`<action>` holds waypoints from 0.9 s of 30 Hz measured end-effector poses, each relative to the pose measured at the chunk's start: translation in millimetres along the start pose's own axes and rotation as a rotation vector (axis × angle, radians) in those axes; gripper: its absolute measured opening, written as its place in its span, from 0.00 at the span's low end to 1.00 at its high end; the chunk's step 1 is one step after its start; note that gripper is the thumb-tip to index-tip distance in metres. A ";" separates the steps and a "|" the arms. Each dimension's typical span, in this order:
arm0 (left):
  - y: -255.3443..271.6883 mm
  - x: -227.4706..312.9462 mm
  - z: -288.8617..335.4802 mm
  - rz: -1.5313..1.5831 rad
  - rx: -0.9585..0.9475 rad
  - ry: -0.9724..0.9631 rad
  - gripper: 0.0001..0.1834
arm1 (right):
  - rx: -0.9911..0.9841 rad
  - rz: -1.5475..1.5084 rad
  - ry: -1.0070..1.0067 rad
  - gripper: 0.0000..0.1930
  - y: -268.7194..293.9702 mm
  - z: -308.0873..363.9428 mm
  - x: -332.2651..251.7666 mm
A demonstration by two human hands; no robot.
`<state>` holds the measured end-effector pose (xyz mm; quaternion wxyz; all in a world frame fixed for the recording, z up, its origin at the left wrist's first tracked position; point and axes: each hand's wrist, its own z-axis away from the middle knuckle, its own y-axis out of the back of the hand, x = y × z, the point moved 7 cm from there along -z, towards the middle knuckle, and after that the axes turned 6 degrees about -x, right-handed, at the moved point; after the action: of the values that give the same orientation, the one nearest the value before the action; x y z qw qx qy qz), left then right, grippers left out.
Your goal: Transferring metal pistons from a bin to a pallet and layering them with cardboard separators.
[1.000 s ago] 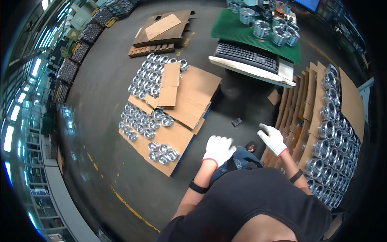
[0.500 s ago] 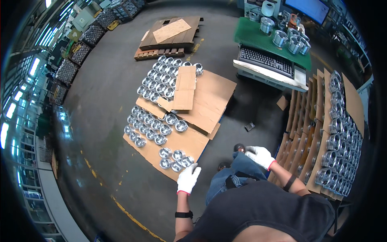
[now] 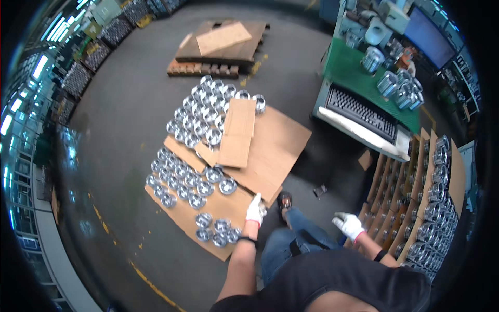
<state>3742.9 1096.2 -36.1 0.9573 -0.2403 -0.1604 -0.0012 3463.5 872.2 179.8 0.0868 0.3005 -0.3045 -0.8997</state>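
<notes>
My left hand (image 3: 254,212), in a white glove, is over the right edge of a cardboard sheet (image 3: 236,204). Its fingers are apart and I see nothing held. Just left of that wrist stands a small group of silver metal pistons (image 3: 222,224); more pistons (image 3: 179,174) stand in rows farther up the sheet. My right hand (image 3: 349,225), also gloved, hangs in the air over the floor, fingers loosely stretched and nothing in them. It is nearest to a stack of pistons layered with cardboard (image 3: 387,200) on the right.
Larger cardboard (image 3: 278,143) and a narrow folded piece (image 3: 239,130) lie among the far pistons (image 3: 200,112). A pallet (image 3: 221,49) with boards stands beyond. At the upper right is a green-topped bench (image 3: 348,65) with a keyboard (image 3: 361,113), a monitor and pistons. My foot (image 3: 284,199) stands beside the cardboard.
My left hand has moved forward and right, away from the small piston group, along the sheet's edge. My right hand has shifted right, toward the stack. My view has turned, and my legs have moved.
</notes>
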 end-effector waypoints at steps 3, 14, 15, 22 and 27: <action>48.3 38.5 -70.5 0.004 0.103 -0.123 0.18 | -0.106 0.036 -0.007 0.24 17.4 -44.2 -25.8; 52.5 67.5 -285.6 0.343 0.226 -0.027 0.29 | -0.067 0.077 -0.479 0.22 16.0 -50.6 76.2; 64.6 70.2 -302.5 0.380 0.273 -0.003 0.29 | -0.092 0.055 -0.526 0.22 3.7 -42.8 85.2; 79.0 137.6 -331.7 0.517 0.203 -0.104 0.31 | -0.159 -0.013 -0.563 0.23 -35.2 -8.7 52.7; -104.5 185.7 -175.8 0.361 -0.337 -0.202 0.11 | -0.002 -0.132 -0.521 0.27 -23.5 29.9 4.2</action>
<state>3964.7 936.8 -77.4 0.8677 -0.4198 -0.2073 0.1667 3443.1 904.4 182.6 -0.0528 0.0780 -0.2955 -0.9507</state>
